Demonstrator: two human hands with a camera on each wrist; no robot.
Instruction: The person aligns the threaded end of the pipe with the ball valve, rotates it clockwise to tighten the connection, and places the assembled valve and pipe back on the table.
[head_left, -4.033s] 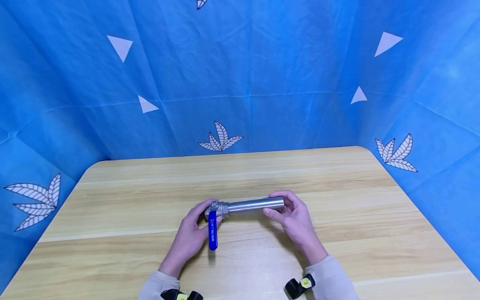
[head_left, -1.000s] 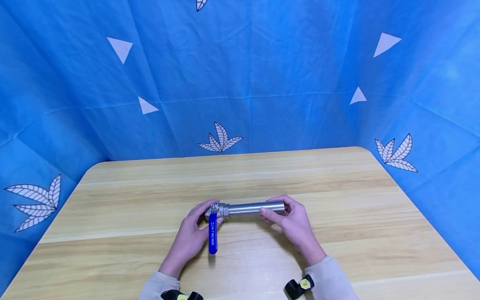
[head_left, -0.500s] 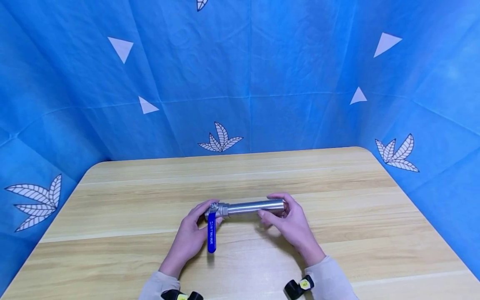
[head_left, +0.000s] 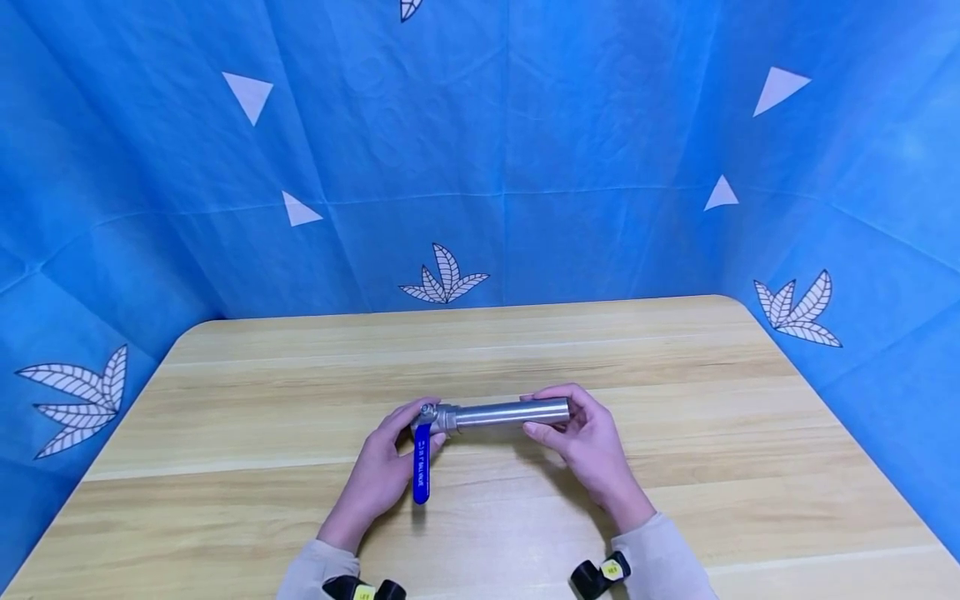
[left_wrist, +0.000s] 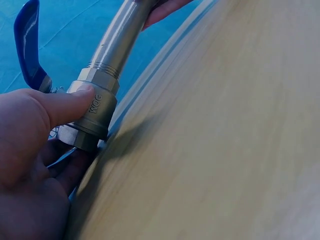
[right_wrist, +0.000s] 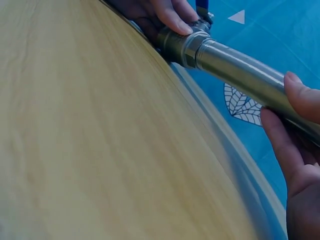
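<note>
A steel ball valve (left_wrist: 100, 107) with a blue lever handle (head_left: 422, 467) is held above the table. My left hand (head_left: 380, 473) grips its body, and in the left wrist view the thumb presses beside the raised letters "WOG". A straight shiny steel pipe (head_left: 510, 412) extends from the valve's hex end toward the right. Threads show at that joint in the left wrist view. My right hand (head_left: 592, 446) holds the pipe near its free end, thumb (right_wrist: 302, 97) on one side and fingers on the other. The lever points toward me.
Under the hands lies a light wood-grain table (head_left: 300, 400) with rounded far corners. A blue cloth (head_left: 600, 167) with white triangles and leaf prints hangs behind it and along both sides. Black wrist cameras (head_left: 600, 575) sit at both sleeves.
My right thumb and fingers have shifted around the pipe, with the thumb now lower on its near side. The lever tip has swung slightly left. My left hand keeps its hold on the valve.
</note>
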